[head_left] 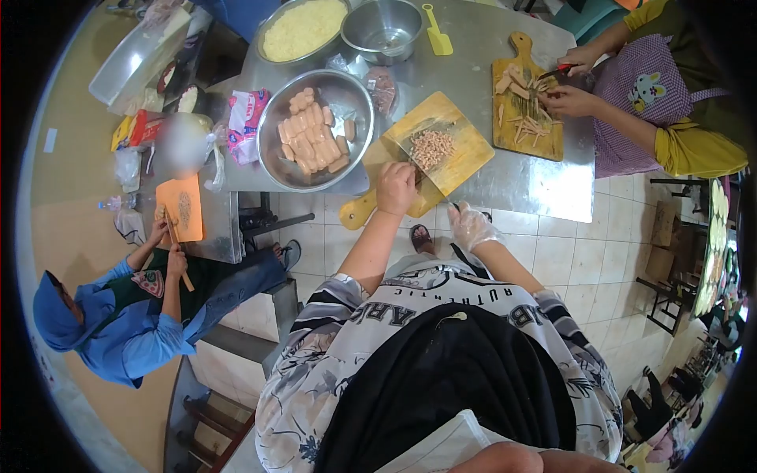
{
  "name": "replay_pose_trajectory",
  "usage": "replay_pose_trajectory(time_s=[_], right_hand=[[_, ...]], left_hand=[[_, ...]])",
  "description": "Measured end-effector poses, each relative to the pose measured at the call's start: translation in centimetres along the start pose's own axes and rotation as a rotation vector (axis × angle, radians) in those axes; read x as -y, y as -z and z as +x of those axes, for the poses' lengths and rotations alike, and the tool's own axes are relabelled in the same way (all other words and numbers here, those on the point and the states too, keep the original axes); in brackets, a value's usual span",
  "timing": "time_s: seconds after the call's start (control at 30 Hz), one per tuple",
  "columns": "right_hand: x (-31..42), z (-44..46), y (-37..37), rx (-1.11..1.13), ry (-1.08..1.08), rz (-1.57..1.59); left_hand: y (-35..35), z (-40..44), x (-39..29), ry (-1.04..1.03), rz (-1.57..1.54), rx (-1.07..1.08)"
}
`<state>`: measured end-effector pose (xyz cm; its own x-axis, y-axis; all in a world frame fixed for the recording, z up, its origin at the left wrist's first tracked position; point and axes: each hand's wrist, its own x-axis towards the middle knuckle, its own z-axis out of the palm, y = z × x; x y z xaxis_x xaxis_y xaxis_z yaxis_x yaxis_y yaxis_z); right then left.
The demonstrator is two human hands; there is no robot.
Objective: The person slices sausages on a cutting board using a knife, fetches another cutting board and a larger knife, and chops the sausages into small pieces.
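A wooden cutting board [470, 151] lies at the table's front edge, its handle pointing left and toward me. Small diced pieces of sausage [432, 149] are heaped on it. My bare left hand [397, 189] is closed over the board, just left of the heap, with its fingertips near the knife blade; what they pinch is hidden. My right hand [475, 227], in a clear plastic glove, is closed around the dark handle of a knife [453, 206] at the board's near edge. The blade slants up and left toward my left hand and is hard to make out.
A steel bowl of sausages [315, 134] stands left of the board; behind are a basin of pale yellow food [303, 30], a steel bowl [382, 30] and a yellow scoop [438, 31]. Co-workers cut at a wooden board [527, 110] on the right and an orange board [181, 206] on the left.
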<state>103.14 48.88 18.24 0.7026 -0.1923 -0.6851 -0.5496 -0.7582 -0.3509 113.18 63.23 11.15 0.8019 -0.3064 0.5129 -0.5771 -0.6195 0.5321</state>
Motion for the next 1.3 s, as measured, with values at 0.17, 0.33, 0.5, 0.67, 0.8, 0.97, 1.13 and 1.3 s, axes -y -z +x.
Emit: replay_pose_trajectory(time_s=[0.17,0.33,0.5,0.67,0.8,0.97,1.13,1.3], right_hand=[[0.3,-0.2,2.0,0.003,0.132,0.039],[-0.1,-2.5,1.1,-0.054,0.041,-0.081],[0.8,0.0,-0.1,-0.082,0.075,-0.004],[0.5,-1.6,1.5,-0.044,0.118,-0.014],[-1.1,-1.0,-0.9,-0.064,0.092,-0.028],[0.9,-0.1,-0.4,-0.071,0.044,0.043],[0.3,-2.0,1.9,-0.042,0.186,-0.003],[-3.1,-1.9,0.2,-0.015,0.146,-0.065]], left_hand=[[0.1,0.1,0.2,0.073,-0.058,0.038],[0.4,-0.1,0.2,0.12,-0.066,0.113],[0.4,-0.1,0.1,0.118,-0.091,0.057],[0.5,0.1,0.1,0.118,-0.06,0.118],[0.5,0.1,0.4,0.138,-0.035,0.179],[0.8,0.3,0.1,0.128,-0.054,0.15],[0.8,0.1,0.0,0.193,-0.097,0.177],[0.6,-0.2,0.2,0.191,-0.085,0.175]])
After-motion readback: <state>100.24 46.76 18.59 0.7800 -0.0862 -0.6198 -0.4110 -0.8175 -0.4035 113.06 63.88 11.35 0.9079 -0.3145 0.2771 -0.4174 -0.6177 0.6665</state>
